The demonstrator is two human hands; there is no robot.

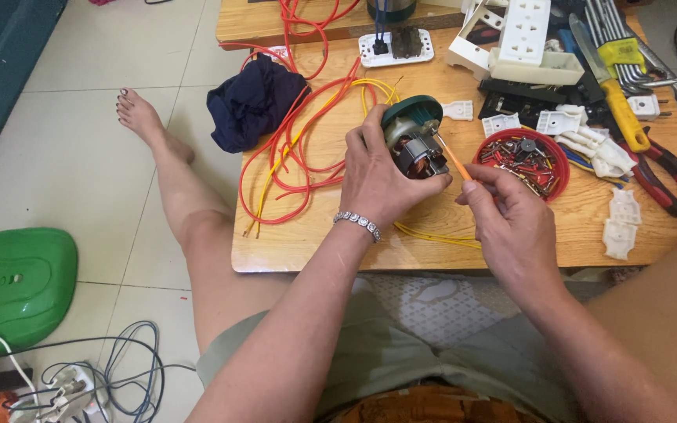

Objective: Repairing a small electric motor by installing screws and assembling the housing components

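My left hand (375, 176) grips a small electric motor (415, 141) with a green round cap and visible copper windings, held over the low wooden table (315, 243). My right hand (507, 215) pinches a thin orange-handled screwdriver (454, 162), its tip pointing up into the motor beside the green cap. Red and yellow wires (299, 157) lie looped on the table just left of the motor. A bracelet sits on my left wrist.
A red dish of screws (528, 160) stands right of the motor. Pliers (671, 180), a yellow-handled tool (620, 110), white plastic socket parts (523, 35) and a dark cloth (254, 102) crowd the table. A green plastic cover (13, 286) and a power strip lie on the floor.
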